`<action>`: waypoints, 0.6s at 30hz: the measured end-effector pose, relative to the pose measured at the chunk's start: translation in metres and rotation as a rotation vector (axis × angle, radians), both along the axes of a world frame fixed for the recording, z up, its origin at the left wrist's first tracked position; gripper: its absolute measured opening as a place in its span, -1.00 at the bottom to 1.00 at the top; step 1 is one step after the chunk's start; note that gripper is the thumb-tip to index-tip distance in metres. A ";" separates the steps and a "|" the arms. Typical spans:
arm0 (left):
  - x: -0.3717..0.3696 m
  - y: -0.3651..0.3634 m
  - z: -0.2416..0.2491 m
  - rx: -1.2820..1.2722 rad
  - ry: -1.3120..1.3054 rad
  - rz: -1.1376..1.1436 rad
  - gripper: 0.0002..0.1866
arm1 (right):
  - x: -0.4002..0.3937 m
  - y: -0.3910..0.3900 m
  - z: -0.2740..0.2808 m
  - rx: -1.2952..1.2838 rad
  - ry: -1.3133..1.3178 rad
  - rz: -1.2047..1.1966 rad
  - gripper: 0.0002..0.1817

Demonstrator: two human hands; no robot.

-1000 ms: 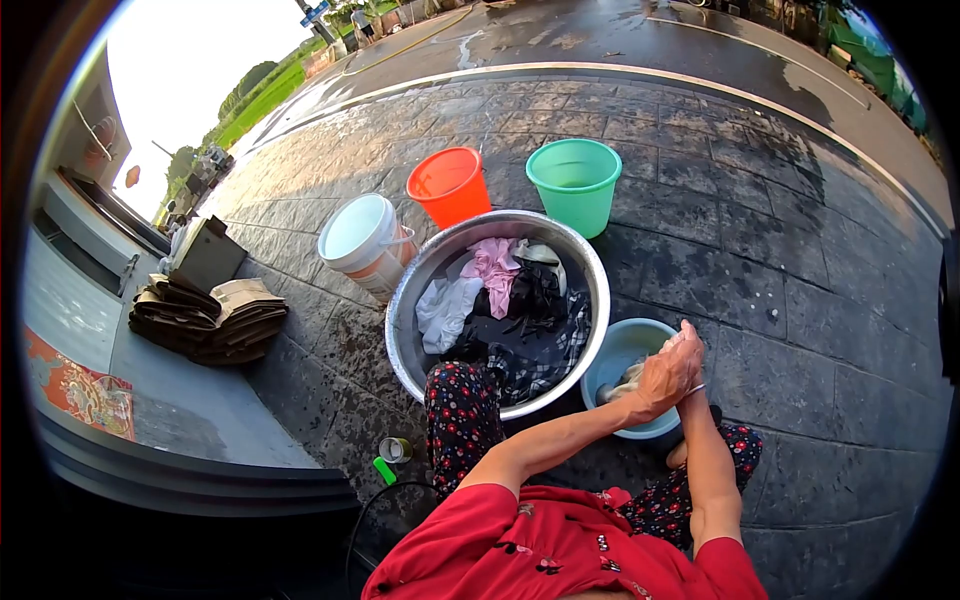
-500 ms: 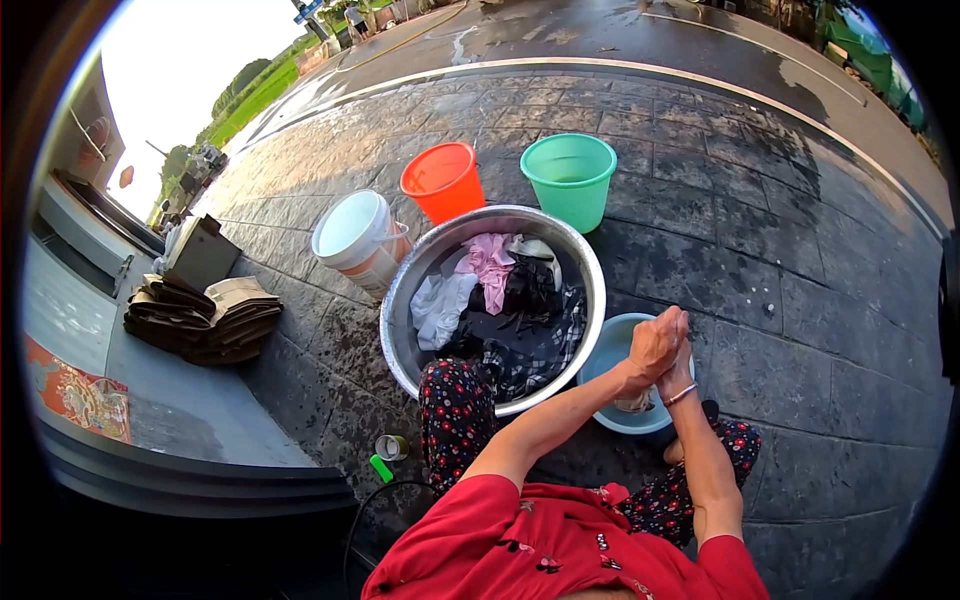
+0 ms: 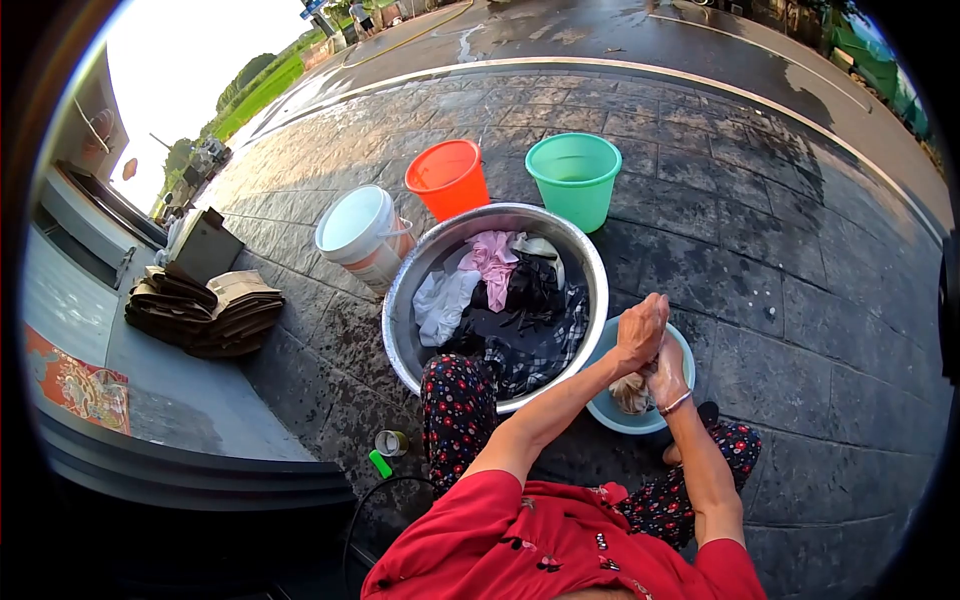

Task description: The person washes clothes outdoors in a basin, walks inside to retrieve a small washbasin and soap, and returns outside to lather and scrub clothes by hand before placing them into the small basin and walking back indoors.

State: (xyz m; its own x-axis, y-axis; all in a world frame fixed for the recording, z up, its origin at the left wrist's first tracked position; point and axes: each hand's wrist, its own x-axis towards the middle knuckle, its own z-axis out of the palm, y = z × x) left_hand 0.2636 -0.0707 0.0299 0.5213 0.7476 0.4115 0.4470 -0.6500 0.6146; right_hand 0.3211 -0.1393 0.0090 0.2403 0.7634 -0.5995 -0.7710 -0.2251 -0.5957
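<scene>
My left hand (image 3: 640,332) and my right hand (image 3: 666,376) are pressed together over a light blue basin (image 3: 684,345). The fingers are closed against each other, and whatever may be between the palms is hidden. A bracelet circles my right wrist. Below the hands, a crumpled beige cloth (image 3: 630,396) lies in the basin, partly covered by my arms. Just left of it stands a large metal tub (image 3: 597,290) with wet laundry: a pink cloth (image 3: 491,262), a white cloth (image 3: 440,305), black pieces and a dark plaid garment (image 3: 535,352).
Behind the tub stand an orange bucket (image 3: 447,180), a green bucket (image 3: 574,182) and a white bucket (image 3: 365,245). Folded cardboard (image 3: 205,310) leans at the left. A small can (image 3: 391,442) and a green brush-like item (image 3: 380,464) lie by my left knee.
My joined hands have shifted slightly left and up, staying pressed together. More of the beige cloth in the basin now shows. The view has tilted slightly.
</scene>
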 end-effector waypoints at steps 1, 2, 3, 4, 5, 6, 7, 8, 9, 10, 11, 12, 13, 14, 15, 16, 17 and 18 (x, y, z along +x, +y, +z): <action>-0.002 -0.004 0.000 0.014 -0.001 -0.010 -0.90 | 0.003 -0.001 0.002 0.004 -0.004 0.001 -0.59; 0.000 -0.013 0.001 -0.039 -0.147 -0.010 -0.76 | 0.007 0.000 0.002 0.138 -0.074 -0.003 -0.61; 0.002 -0.028 0.005 -0.036 -0.166 -0.049 -0.77 | 0.009 -0.002 0.000 0.267 -0.139 -0.009 -0.63; 0.005 -0.044 0.007 -0.037 -0.192 -0.082 -0.77 | 0.018 -0.009 -0.003 0.325 0.079 -0.047 -0.59; 0.002 -0.059 0.008 0.355 0.097 -0.181 -0.67 | 0.022 -0.009 -0.007 0.325 0.075 -0.043 -0.59; 0.002 -0.068 0.032 0.335 0.205 -0.128 -0.73 | 0.021 -0.014 -0.001 0.419 0.204 -0.011 -0.60; 0.007 -0.055 0.018 0.164 0.026 -0.100 -0.79 | 0.019 -0.019 0.003 0.512 0.335 0.015 -0.61; 0.012 -0.035 0.001 -0.008 -0.152 -0.071 -0.77 | 0.019 -0.004 -0.013 0.365 0.080 -0.108 -0.68; 0.011 -0.016 -0.008 -0.070 -0.139 -0.073 -0.82 | 0.010 0.000 0.000 0.158 0.035 -0.096 -0.68; 0.006 0.003 -0.007 0.014 -0.073 -0.052 -0.81 | -0.001 0.001 0.013 -0.047 -0.008 -0.082 -0.68; 0.004 0.020 -0.018 -0.046 -0.090 0.029 -0.72 | -0.007 0.008 -0.023 0.088 -0.218 -0.101 -0.65; 0.004 0.034 -0.027 -0.105 -0.109 0.109 -0.63 | -0.007 0.005 -0.015 0.146 -0.112 -0.070 -0.69; 0.002 0.042 -0.027 -0.103 -0.109 0.108 -0.63 | -0.004 0.004 -0.006 0.166 -0.066 -0.072 -0.73; -0.002 0.047 -0.029 -0.134 -0.240 0.105 -0.60 | -0.004 0.003 0.001 0.182 -0.013 -0.075 -0.76; -0.006 0.052 -0.029 -0.165 -0.373 0.101 -0.56 | -0.006 0.001 0.016 0.180 -0.008 -0.077 -0.76; -0.007 0.061 -0.028 -0.166 -0.372 0.097 -0.56 | -0.010 -0.002 0.035 0.176 -0.013 -0.011 -0.81; -0.007 0.070 -0.027 -0.669 -0.636 0.082 -0.55 | -0.012 -0.003 0.044 0.171 -0.020 0.055 -0.80; -0.009 0.077 -0.026 -1.178 -0.889 0.063 -0.53 | -0.008 -0.004 0.036 0.170 -0.023 0.055 -0.80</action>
State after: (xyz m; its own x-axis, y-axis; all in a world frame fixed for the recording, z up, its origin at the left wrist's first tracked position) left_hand 0.2548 0.0066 0.0038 0.3833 0.8816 -0.2754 -0.3426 0.4126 0.8440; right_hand 0.3134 -0.1433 0.0453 0.2076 0.8658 -0.4554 -0.7459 -0.1611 -0.6463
